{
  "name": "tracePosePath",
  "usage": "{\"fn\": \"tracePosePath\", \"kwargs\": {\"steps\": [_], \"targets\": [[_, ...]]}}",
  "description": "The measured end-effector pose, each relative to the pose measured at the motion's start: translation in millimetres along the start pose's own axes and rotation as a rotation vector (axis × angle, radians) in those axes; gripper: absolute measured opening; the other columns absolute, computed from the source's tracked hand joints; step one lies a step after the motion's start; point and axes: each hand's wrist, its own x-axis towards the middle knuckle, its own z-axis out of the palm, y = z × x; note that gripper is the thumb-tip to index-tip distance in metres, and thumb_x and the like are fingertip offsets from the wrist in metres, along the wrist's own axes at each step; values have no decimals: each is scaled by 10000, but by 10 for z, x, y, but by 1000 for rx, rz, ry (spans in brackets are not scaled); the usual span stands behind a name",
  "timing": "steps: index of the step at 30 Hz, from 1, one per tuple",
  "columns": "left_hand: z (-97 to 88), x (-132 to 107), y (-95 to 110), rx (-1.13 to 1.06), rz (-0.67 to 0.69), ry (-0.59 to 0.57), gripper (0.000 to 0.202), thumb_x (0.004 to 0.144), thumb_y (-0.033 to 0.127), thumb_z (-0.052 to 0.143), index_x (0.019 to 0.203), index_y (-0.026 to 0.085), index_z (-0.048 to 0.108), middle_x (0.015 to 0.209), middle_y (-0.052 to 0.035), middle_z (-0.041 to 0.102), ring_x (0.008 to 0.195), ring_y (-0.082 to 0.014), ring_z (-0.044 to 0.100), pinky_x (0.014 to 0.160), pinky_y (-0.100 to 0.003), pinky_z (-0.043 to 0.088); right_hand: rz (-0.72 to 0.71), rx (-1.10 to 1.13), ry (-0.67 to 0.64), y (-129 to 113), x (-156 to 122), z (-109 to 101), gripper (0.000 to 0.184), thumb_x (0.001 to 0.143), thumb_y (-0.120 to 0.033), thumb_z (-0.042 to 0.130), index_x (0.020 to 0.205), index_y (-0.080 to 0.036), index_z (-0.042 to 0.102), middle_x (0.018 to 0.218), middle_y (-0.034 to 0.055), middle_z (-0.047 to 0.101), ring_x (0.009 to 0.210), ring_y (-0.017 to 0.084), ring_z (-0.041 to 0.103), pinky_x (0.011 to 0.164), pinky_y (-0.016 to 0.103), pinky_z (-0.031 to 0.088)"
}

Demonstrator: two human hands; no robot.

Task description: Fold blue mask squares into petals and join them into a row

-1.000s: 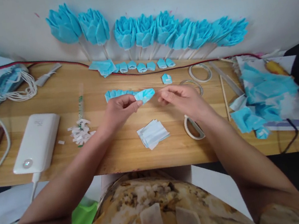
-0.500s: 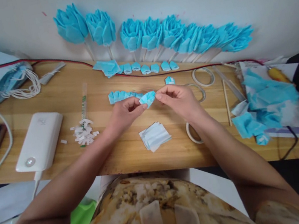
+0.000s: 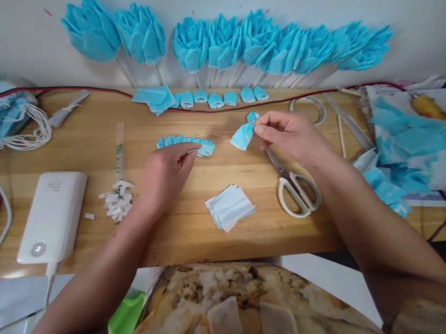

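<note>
A light-blue folded petal (image 3: pixel 242 137) of thin fabric or paper is pinched between the thumb and forefinger of my right hand (image 3: pixel 292 135). Behind it lies another small blue folded piece (image 3: pixel 252 117). My left hand (image 3: pixel 170 174) has its thumb and forefinger drawn together at the near side of a row of blue folded petals (image 3: pixel 176 140). Whether those fingertips grip anything cannot be made out. Scissors (image 3: pixel 295 189) with white handles lie below my right hand. A small stack of pale cut sheets (image 3: pixel 230 207) rests between my forearms.
Several blue fabric flowers (image 3: pixel 192 46) on sticks lean against the wall. Folded blue pieces (image 3: pixel 215 100) line a red-black cable (image 3: pixel 107 88). A white power bank (image 3: pixel 54 215) and paper scraps (image 3: pixel 118 201) are left; tape (image 3: pixel 316 108) and blue fabric (image 3: pixel 413 129) are right.
My hands have moved apart. The petal both hands were at is now in my right hand alone, and my left hand has shifted to the petal row. The view has tilted slightly.
</note>
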Motion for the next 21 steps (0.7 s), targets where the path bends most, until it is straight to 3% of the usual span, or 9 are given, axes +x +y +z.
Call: {"fn": "tracePosePath", "kwargs": {"steps": [3, 8, 16, 21], "targets": [[60, -35, 9, 228, 35, -71, 388, 958, 232, 483, 1175, 222, 805, 1165, -104, 805, 1040, -264, 736, 877, -332, 511, 64, 10, -95, -3, 9, 39, 244, 806, -446, 780, 747, -234, 673, 669, -22, 571, 571, 123, 517, 494, 276, 469], [125, -42, 43, 530, 39, -236, 454, 958, 181, 435, 1258, 252, 768, 1091, -101, 814, 975, -285, 749, 821, -368, 539, 172, -24, -233, 15, 56, 162, 218, 862, -411, 742, 785, -227, 654, 628, -27, 582, 535, 113, 535, 476, 256, 480], [115, -3, 58, 579, 59, -324, 399, 958, 153, 425, 1125, 225, 779, 1016, -97, 805, 932, -258, 737, 805, -349, 550, 224, -103, -300, 92, 167, 297, 156, 900, -337, 637, 815, -208, 657, 637, -9, 618, 554, 120, 567, 482, 242, 472], [116, -1, 50, 592, 55, -336, 383, 954, 147, 430, 1097, 210, 781, 1011, -108, 803, 944, -286, 746, 810, -383, 558, 113, -264, -236, 78, 167, 365, 176, 908, -317, 605, 792, -195, 656, 584, -24, 602, 531, 109, 513, 545, 260, 378]]}}
